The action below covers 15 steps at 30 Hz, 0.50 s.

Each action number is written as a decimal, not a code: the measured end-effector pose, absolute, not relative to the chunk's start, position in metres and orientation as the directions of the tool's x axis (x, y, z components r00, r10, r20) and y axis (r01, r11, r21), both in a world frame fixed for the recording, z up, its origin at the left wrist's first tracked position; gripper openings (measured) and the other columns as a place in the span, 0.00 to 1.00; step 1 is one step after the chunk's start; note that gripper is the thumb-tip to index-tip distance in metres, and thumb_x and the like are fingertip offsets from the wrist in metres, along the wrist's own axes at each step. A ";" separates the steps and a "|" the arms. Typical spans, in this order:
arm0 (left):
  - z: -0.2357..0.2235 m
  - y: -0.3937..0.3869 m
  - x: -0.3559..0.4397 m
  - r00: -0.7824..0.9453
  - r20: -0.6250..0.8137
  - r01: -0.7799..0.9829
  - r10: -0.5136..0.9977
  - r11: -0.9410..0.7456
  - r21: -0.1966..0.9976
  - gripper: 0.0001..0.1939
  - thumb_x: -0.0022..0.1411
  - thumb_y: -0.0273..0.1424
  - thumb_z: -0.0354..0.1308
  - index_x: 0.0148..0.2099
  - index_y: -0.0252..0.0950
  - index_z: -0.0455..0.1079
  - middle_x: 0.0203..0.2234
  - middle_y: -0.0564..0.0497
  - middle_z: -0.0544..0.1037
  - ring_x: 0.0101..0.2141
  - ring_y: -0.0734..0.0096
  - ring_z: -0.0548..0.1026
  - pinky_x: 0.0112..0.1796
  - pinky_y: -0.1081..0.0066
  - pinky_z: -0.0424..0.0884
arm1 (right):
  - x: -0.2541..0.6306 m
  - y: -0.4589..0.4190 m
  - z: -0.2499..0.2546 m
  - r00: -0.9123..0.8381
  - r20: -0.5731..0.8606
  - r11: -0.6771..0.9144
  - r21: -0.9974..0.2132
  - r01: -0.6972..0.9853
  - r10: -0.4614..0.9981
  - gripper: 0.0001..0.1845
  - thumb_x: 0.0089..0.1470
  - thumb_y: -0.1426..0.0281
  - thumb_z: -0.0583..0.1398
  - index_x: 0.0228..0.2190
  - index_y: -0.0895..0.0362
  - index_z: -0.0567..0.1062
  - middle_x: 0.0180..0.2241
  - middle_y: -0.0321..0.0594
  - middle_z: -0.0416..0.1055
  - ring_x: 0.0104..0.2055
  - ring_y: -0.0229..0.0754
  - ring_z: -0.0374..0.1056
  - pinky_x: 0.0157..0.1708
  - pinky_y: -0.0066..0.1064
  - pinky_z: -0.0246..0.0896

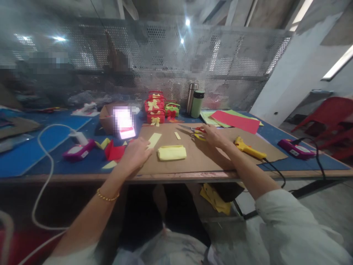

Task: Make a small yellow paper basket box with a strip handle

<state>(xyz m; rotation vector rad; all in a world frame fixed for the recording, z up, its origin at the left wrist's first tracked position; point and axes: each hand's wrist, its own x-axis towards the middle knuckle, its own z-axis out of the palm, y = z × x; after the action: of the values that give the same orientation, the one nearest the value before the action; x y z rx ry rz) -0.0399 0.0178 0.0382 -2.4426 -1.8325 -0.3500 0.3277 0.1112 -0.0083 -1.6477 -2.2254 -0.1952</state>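
My left hand (pixel 138 154) is over the left part of the cardboard sheet (pixel 204 158), its fingers closed at the near end of a pale yellow paper strip (pixel 154 140). Scissors (pixel 199 133) with red and yellow handles are under the fingers of my right hand (pixel 213 137), which is closed on them; the blades point left. Between the hands lies a folded pale yellow paper piece (pixel 172 152). A smaller yellow strip (pixel 177 135) rests just beyond it. The palm sides of both hands are hidden.
A yellow glue gun (pixel 249 149) lies on the right, its cord trailing off the edge. Red gift boxes (pixel 154 106), a green box (pixel 172 108) and a green bottle (pixel 198 104) stand at the back. A lit phone (pixel 124 123), red paper (pixel 114 150) and purple device (pixel 78 150) are left.
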 end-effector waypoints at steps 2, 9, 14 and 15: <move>0.032 0.012 -0.036 0.299 0.203 0.953 0.932 -0.303 -0.008 0.20 0.70 0.38 0.55 0.52 0.31 0.79 0.50 0.33 0.80 0.51 0.44 0.77 0.49 0.58 0.70 | 0.326 0.127 -0.003 -0.209 0.337 0.257 -0.107 0.960 0.918 0.16 0.64 0.66 0.60 0.49 0.62 0.79 0.44 0.56 0.80 0.45 0.53 0.72 0.41 0.35 0.59; 0.024 0.005 -0.034 0.308 0.236 0.951 0.922 -0.307 -0.041 0.13 0.67 0.35 0.59 0.49 0.36 0.80 0.48 0.35 0.81 0.51 0.44 0.75 0.52 0.54 0.67 | 0.300 0.136 0.004 -0.221 0.386 0.282 -0.111 0.953 0.896 0.15 0.62 0.66 0.61 0.39 0.62 0.84 0.46 0.65 0.77 0.51 0.61 0.68 0.48 0.44 0.56; 0.048 0.044 -0.001 0.416 0.341 0.822 0.843 -0.508 0.255 0.09 0.62 0.28 0.58 0.31 0.36 0.78 0.31 0.42 0.79 0.37 0.54 0.76 0.41 0.63 0.67 | 0.256 0.147 0.011 -0.428 0.342 0.516 -0.228 0.826 0.836 0.12 0.55 0.73 0.63 0.38 0.53 0.86 0.41 0.47 0.81 0.43 0.50 0.71 0.44 0.37 0.61; 0.053 0.055 0.010 0.454 0.325 0.768 0.830 -0.549 0.329 0.12 0.61 0.27 0.58 0.25 0.37 0.75 0.25 0.46 0.75 0.31 0.60 0.74 0.37 0.65 0.64 | 0.250 0.150 0.011 -0.465 0.328 0.554 -0.273 0.786 0.822 0.10 0.53 0.73 0.64 0.35 0.53 0.86 0.37 0.43 0.81 0.40 0.47 0.71 0.43 0.35 0.61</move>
<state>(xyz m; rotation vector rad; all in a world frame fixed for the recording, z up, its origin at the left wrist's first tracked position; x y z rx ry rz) 0.0095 0.0550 0.0528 -2.7911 -1.5432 -0.7490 0.2495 0.1495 0.0114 -1.3045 -2.3713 0.1159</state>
